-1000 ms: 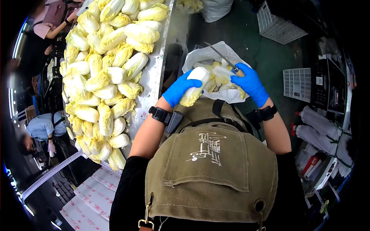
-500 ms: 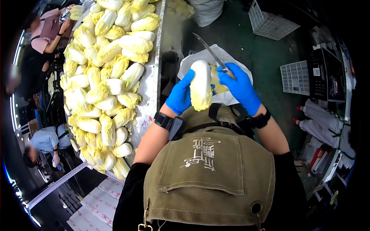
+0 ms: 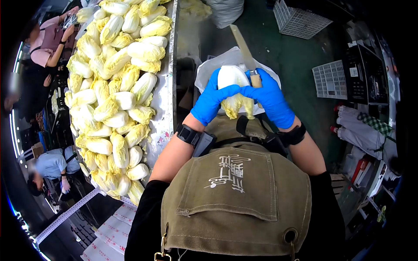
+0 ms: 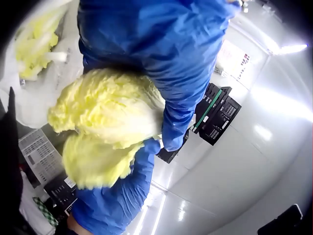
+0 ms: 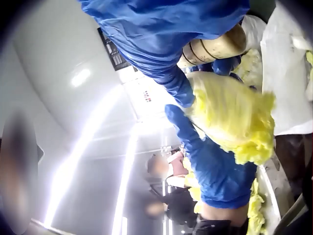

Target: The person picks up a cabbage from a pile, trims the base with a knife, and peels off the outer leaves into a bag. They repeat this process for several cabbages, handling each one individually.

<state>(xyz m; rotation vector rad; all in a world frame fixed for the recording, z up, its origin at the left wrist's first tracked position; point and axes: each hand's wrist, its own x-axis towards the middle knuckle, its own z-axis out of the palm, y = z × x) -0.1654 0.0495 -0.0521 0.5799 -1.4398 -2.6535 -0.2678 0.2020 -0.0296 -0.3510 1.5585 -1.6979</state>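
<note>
In the head view a napa cabbage (image 3: 232, 79) is gripped by the left hand (image 3: 211, 101), gloved in blue. The gloved right hand (image 3: 272, 99) grips the wooden handle of a knife (image 3: 244, 47), its blade pointing up and away. Both thumbs meet across the cabbage. A yellow outer leaf (image 4: 98, 159) hangs apart from the head in the left wrist view, between the hands. The right wrist view shows the knife handle (image 5: 215, 49) under the right hand's fingers and the leafy end of the cabbage (image 5: 230, 112).
A white bag (image 3: 208, 71) stands open behind the hands, holding yellow leaves in the left wrist view. Many cabbages (image 3: 115, 91) are piled on a metal table (image 3: 164, 87) at left. White crates (image 3: 329, 80) stand on the floor at right. Two people are at far left.
The hands have come together at the cabbage, which was turned from tilted to upright in the view. The knife blade has swung to show its broad side. A leaf now hangs loose.
</note>
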